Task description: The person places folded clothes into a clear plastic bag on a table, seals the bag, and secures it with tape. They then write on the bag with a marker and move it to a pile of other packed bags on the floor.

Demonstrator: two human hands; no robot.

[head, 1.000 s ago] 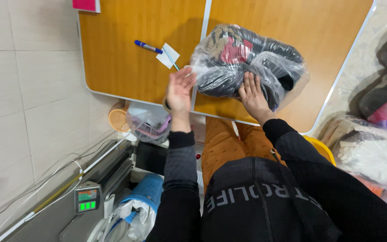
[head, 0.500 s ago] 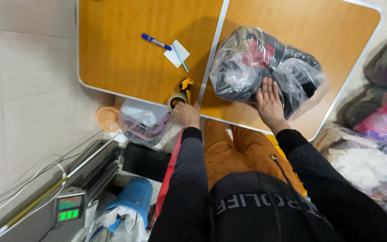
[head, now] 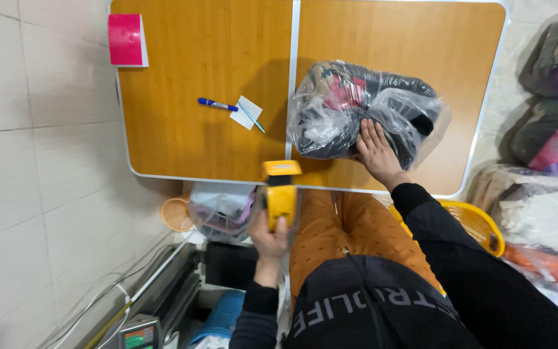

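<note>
Wooden folding table (head: 195, 142) (white-edged), tiled floor (head: 40, 213), bagged clothes (head: 553, 129) beside.

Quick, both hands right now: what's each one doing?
Left hand: closed around the yellow tape dispenser.
Right hand: open, flat on the clear bag of clothes.

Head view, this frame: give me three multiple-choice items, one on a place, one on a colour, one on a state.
1. Where does the blue pen lie?
A. on the table's left half
B. on the floor
C. on the bag

2. What colour is the tape dispenser?
A. green
B. yellow
C. white

3. What is the right hand doing?
A. lying flat on the clear bag of clothes
B. holding the pen
C. hanging off the table

Key: 1 A, it rests on the wooden table beside a white slip. 2 B, its body is yellow in the left hand. 3 A, the palm lies on the plastic.
</note>
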